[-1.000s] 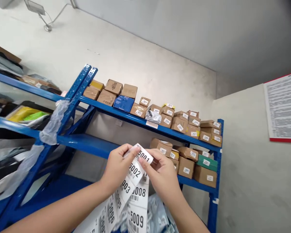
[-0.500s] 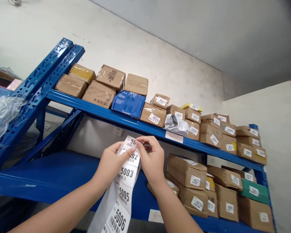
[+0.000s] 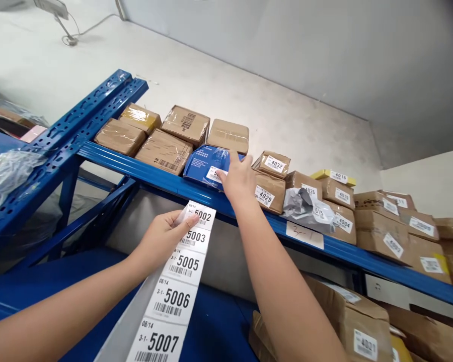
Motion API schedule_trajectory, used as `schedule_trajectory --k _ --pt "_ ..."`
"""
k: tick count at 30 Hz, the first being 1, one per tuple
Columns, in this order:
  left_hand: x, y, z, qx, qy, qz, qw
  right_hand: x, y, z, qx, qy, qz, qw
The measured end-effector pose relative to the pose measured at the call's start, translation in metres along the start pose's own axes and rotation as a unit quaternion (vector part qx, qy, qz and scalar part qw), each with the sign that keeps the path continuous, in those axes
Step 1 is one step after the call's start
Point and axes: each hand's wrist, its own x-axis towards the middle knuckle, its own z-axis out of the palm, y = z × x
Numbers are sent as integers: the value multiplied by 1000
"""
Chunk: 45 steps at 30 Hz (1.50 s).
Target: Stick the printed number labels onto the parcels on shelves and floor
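My left hand (image 3: 159,236) pinches the top of a long strip of white numbered barcode labels (image 3: 175,281) that hangs down in front of me; the top one reads 5002. My right hand (image 3: 238,180) reaches up to the top shelf and presses a white label (image 3: 216,174) onto the front of a blue parcel (image 3: 203,165), fingers flat against it. The blue parcel lies between brown cardboard boxes on the blue metal shelf (image 3: 151,176).
Several taped brown boxes (image 3: 164,150) without labels lie left of the blue parcel. To the right are labelled boxes (image 3: 271,193) and a grey poly bag (image 3: 305,210). More labelled boxes (image 3: 357,327) sit on the shelf below. A blue upright (image 3: 60,146) stands at the left.
My right hand peeled the top label off the strip and moved up to the blue parcel. The strip's top label is now 5002. The view came closer to the shelf.
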Motion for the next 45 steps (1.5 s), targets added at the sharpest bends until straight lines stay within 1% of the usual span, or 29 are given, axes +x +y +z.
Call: schedule_trajectory --k 1,3,4,5,7,8,9,10,11,12,13,15,17,19,20,21,23,25,26,29,30,32,34,36,38,40,42,43,45 --pt "2 -1 0 -1 0 5 1000 -1 0 -2 -7 1 -25 1000" --pt "7 -2 1 11 7 19 1000 -6 3 -8 7 -33 -92 995" --pt "10 -3 2 24 13 28 999 -10 5 -11 33 -46 -119 991" --pt "13 -2 3 43 25 39 998 -15 7 -15 77 -52 -129 987" --pt "19 -2 5 96 72 72 990 -26 11 -23 207 -76 -115 969" --pt "21 -1 5 127 101 98 982 -32 13 -27 273 -112 -105 950" --pt "23 0 6 155 124 133 971 -39 14 -29 325 -162 -94 927" --pt "25 0 8 175 138 171 960 -44 15 -30 356 -211 -82 907" --pt "26 1 9 178 139 202 953 -49 16 -29 372 -243 -68 893" --pt "27 3 12 162 130 218 953 -53 16 -27 384 -250 -51 888" --pt "28 4 15 131 121 216 960 -56 16 -25 399 -236 -32 886" --pt "30 8 22 52 119 177 976 -59 15 -18 443 -185 7 877" --pt "34 13 28 -1 147 147 978 -61 13 -12 481 -137 29 865" --pt "40 19 33 -35 177 150 972 -62 11 -8 484 -84 25 871" --pt "43 21 34 -54 174 151 972 -62 9 -7 471 -52 11 881" --pt "47 24 34 -74 159 146 974 -60 8 -7 452 -19 -8 892" --pt "53 29 32 -100 101 120 983 -50 7 -6 412 35 -41 910" --pt "57 34 27 -97 52 86 990 -27 8 -5 381 65 -53 921" --pt "58 35 24 -85 37 72 993 -12 9 -4 361 81 -50 928" --pt "59 36 12 -43 7 45 998 45 15 1 247 146 -35 957" --pt "59 34 7 -37 -4 40 999 63 17 4 196 149 -31 969" --pt "59 29 -4 -40 -21 34 998 91 19 9 102 112 -25 988" --pt "59 22 -17 -51 -42 36 997 107 17 13 28 63 -20 997" --pt "60 15 -31 -64 -58 35 996 112 13 16 -26 52 -6 998" --pt "61 8 -45 -81 -61 35 994 112 9 16 -59 75 13 995" --pt "61 3 -57 -100 -55 34 993 109 4 12 -73 95 15 993" --pt "62 -1 -67 -116 -55 36 991 99 -5 7 -63 85 6 994" --pt "62 -3 -72 -125 -58 37 990 91 -11 4 -37 81 -2 996" --pt "63 -5 -79 -144 -59 41 987 66 -29 1 69 45 -26 996"
